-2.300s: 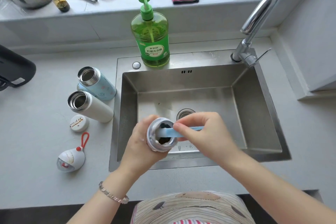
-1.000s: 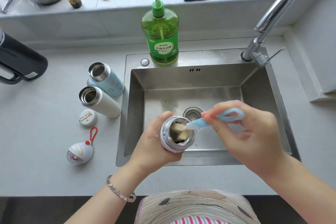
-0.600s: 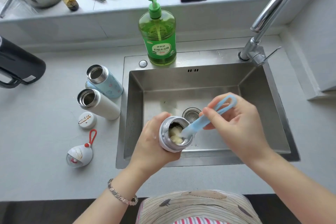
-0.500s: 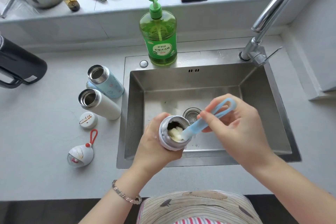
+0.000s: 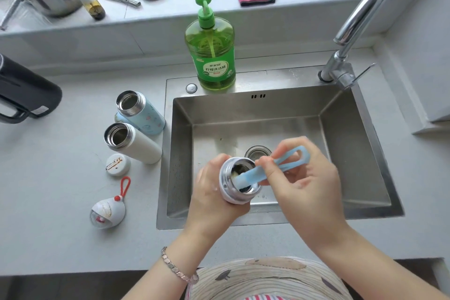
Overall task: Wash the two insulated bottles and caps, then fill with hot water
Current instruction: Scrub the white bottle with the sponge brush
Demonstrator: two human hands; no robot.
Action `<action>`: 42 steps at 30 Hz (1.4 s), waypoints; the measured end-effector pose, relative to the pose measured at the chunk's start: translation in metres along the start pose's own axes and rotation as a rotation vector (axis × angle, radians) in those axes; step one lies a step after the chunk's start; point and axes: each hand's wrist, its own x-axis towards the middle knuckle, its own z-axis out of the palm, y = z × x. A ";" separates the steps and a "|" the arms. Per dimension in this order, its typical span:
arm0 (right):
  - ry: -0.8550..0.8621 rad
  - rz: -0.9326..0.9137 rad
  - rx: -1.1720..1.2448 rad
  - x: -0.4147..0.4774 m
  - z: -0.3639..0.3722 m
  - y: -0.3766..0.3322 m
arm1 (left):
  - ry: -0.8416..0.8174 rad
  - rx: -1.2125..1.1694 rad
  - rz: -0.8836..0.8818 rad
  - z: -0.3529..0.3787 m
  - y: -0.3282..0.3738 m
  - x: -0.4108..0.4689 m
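From the head view, my left hand (image 5: 214,192) wraps a steel-mouthed bottle (image 5: 239,184) over the sink (image 5: 360,153), fingers curled tight round its body. My right hand (image 5: 306,178) pinches a blue brush (image 5: 272,170) between thumb and forefingers, its head inside the bottle's mouth. Left of my left fingers, on the counter, stand a blue bottle (image 5: 141,113) and a white bottle (image 5: 132,142), open, with two caps (image 5: 118,164) nearer me.

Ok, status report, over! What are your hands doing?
Left hand gripping steel container over sink. Right hand working blue brush inside it. Both bottles open on counter. Nothing blocking.
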 end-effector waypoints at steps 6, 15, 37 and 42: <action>0.029 0.057 0.079 -0.001 0.007 0.001 | -0.008 -0.029 0.002 -0.004 0.006 0.006; -0.061 0.000 0.091 0.002 0.007 0.009 | -0.075 -0.087 -0.060 -0.007 0.007 0.001; -0.193 -0.061 -0.069 0.007 -0.006 0.027 | -0.160 0.065 -0.148 -0.024 -0.007 -0.002; -0.112 0.021 0.076 0.022 0.013 0.018 | -0.130 0.001 -0.152 -0.017 0.000 0.001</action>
